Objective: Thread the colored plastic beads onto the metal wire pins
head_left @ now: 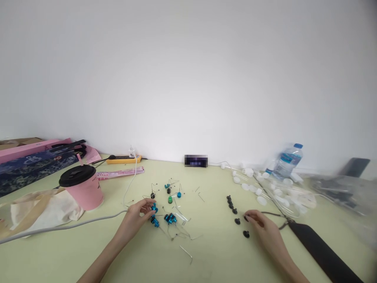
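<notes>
My left hand [137,214] is closed in a pinch on a small blue metal part [154,207]. Close by its fingertips lie another blue part [154,221] and a cluster of blue-and-black parts [170,218], with thin bent metal wires around them. My right hand [262,226] has its fingertips together on a small black disc-shaped piece [246,218], partly hidden by the fingers. Left of that hand, several similar black pieces [237,221] with short stems form a loose line. Farther back stand a green part [170,199] and a blue round part [179,194].
A pink cup [86,192] with a black lid and a grey cable [73,227] are on the left. At the back sit a yellow power strip [122,159] and a dark display [196,161]. White plastic pieces [262,200], a water bottle [288,161] and a black strap-like object [318,247] occupy the right.
</notes>
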Demonstrator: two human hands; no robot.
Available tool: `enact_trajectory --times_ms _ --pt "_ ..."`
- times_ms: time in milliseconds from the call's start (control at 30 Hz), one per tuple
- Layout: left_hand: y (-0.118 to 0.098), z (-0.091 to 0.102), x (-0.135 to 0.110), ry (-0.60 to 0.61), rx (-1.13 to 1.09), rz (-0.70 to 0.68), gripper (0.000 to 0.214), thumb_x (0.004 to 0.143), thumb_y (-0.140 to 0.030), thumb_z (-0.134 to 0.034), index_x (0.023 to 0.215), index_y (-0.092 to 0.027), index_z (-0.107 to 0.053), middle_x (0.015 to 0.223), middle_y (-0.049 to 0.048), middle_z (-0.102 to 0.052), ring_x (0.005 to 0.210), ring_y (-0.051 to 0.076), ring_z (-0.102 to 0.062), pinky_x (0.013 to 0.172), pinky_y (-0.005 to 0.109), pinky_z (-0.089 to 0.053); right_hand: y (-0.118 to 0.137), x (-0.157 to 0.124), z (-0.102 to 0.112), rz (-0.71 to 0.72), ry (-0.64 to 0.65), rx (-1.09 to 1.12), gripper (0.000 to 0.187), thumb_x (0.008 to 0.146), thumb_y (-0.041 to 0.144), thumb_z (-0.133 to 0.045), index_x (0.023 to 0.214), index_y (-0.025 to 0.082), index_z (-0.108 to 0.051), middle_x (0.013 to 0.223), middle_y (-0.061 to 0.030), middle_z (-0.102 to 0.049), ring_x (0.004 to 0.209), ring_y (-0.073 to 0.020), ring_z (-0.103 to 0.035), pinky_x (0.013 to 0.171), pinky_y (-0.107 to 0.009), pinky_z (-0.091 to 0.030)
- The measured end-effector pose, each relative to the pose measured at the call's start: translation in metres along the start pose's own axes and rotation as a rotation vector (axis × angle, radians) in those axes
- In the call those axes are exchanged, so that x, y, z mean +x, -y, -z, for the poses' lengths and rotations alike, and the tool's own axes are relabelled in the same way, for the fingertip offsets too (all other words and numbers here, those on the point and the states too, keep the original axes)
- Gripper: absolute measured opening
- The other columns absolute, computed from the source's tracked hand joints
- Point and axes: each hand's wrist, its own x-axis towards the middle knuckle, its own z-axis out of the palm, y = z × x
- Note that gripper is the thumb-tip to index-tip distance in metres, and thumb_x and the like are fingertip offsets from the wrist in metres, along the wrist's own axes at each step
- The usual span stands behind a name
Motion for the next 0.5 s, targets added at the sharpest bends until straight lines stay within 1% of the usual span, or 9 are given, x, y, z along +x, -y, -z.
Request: enact_trajectory --times_ms 67,133,200,267,367,433,500 --pt "0.000 0.002 0.001 -0.031 -0.025 0.007 0.022 0.076 -0.030 -0.061 0.097 -0.023 -0.058 0.086 0.0027 -0.063 0.073 0.017 -0.060 0.069 0.027 -0.048 -0.007 0.000 -0.004 0.018 0.022 -0.019 0.024 0.079 0.043 -0.050 0.084 0.024 -0.063 0.095 -0.0080 -0.068 0.086 -0.0287 -0.061 0.076 -0.038 -0.045" --pt "-0.001 0.003 0.001 -0.062 -0.029 0.000 0.021 0.076 -0.030 -0.060 0.095 -0.023 -0.055 0.086 0.0024 -0.062 0.074 0.017 -0.060 0.068 0.027 -0.048 -0.008 0.002 -0.010 0.075 0.036 -0.047 0.024 0.080 0.042 -0.049 0.082 0.023 -0.063 0.096 -0.0086 -0.067 0.083 -0.0279 -0.061 0.074 -0.038 -0.046" --pt "0.000 0.004 0.002 -0.084 0.001 -0.002 0.020 0.078 -0.031 -0.057 0.096 -0.024 -0.052 0.088 0.0025 -0.061 0.076 0.017 -0.060 0.069 0.027 -0.048 -0.008 0.004 -0.015 0.119 0.042 -0.064 0.025 0.081 0.041 -0.048 0.082 0.022 -0.063 0.098 -0.0082 -0.066 0.084 -0.0270 -0.061 0.075 -0.037 -0.046" --pt "0.006 0.004 0.001 -0.100 0.065 0.005 0.021 0.080 -0.031 -0.053 0.099 -0.024 -0.049 0.090 0.0027 -0.061 0.078 0.018 -0.061 0.070 0.029 -0.048 -0.008 0.005 -0.017 0.109 0.047 -0.061 0.025 0.081 0.042 -0.048 0.089 0.023 -0.063 0.098 -0.0071 -0.066 0.088 -0.0263 -0.061 0.077 -0.036 -0.046" --pt "0.016 0.007 0.002 -0.110 0.166 0.014 0.020 0.081 -0.027 -0.047 0.100 -0.025 -0.046 0.094 0.0032 -0.061 0.083 0.019 -0.061 0.073 0.031 -0.046 -0.009 0.004 -0.018 0.046 0.013 -0.037 0.032 0.082 0.044 -0.047 0.103 0.023 -0.058 0.100 -0.0064 -0.066 0.091 -0.0247 -0.061 0.079 -0.035 -0.047" --pt "0.022 0.008 0.002 -0.092 0.216 0.014 0.014 0.080 -0.023 -0.044 0.094 -0.025 -0.045 0.092 0.0028 -0.061 0.084 0.018 -0.060 0.074 0.030 -0.045 -0.010 0.001 -0.016 0.027 -0.028 -0.039 0.035 0.083 0.047 -0.045 0.107 0.023 -0.055 0.102 -0.0061 -0.065 0.089 -0.0234 -0.061 0.077 -0.034 -0.048" --pt "0.025 0.009 0.003 -0.058 0.279 0.022 0.011 0.077 -0.018 -0.043 0.086 -0.024 -0.044 0.085 0.0010 -0.060 0.079 0.018 -0.059 0.070 0.028 -0.043 -0.009 -0.003 -0.015 0.051 -0.062 -0.055 0.034 0.085 0.048 -0.043 0.106 0.023 -0.055 0.103 -0.0057 -0.064 0.088 -0.0223 -0.061 0.076 -0.033 -0.048"
